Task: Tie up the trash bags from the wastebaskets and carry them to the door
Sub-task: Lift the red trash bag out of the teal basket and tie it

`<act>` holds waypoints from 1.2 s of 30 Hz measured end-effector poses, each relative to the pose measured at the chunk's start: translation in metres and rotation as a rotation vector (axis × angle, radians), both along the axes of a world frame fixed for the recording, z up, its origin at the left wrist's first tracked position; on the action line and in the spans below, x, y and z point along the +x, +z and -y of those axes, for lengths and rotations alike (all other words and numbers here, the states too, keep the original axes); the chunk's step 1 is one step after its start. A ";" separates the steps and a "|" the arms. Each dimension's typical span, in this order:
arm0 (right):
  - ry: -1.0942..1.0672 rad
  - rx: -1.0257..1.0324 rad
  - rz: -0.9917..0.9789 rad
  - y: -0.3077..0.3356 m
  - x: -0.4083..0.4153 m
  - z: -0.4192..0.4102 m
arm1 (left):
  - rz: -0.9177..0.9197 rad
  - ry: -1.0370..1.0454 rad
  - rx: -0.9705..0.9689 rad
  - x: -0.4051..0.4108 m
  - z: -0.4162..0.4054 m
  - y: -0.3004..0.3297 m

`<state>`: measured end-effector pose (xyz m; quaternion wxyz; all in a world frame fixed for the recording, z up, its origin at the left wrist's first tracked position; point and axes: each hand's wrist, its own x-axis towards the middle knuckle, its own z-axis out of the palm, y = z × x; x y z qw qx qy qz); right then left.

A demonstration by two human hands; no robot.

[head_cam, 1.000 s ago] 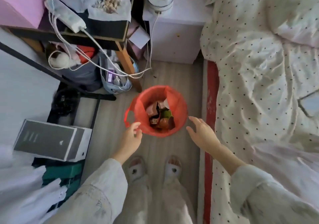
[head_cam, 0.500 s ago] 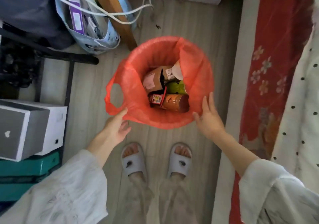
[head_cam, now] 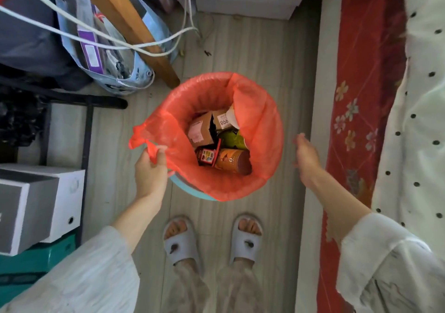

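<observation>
Progress is barely starting: we are looking down at 1 orange trash bag [head_cam: 261,129] lining a teal wastebasket [head_cam: 192,192] on the floor [head_cam: 252,47], between the wooden leg [head_cam: 134,33] and the bed [head_cam: 421,119]. Our left hand [head_cam: 150,170] is pinching the bag's left handle loop [head_cam: 150,150], its grip clenched on the plastic. Our right hand [head_cam: 305,157] is hovering just beside the rim, fingers spread and holding nothing. Boxes and a can are sitting inside. We are judging everything as remaining: gathering both handles, knotting, lifting out, carrying to the door, which we cannot see.
</observation>
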<state>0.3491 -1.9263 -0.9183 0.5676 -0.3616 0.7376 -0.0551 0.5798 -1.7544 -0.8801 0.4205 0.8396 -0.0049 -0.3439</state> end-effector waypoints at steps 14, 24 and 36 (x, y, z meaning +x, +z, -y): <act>0.403 -0.162 -0.175 -0.012 -0.005 0.019 | -0.001 -0.009 0.034 -0.015 0.003 -0.001; 0.899 -0.674 -0.137 0.047 0.029 -0.016 | -0.062 0.011 -0.084 -0.012 0.022 0.033; 1.250 -0.462 -0.739 0.053 0.039 0.022 | -0.162 0.055 -0.127 0.004 0.018 0.050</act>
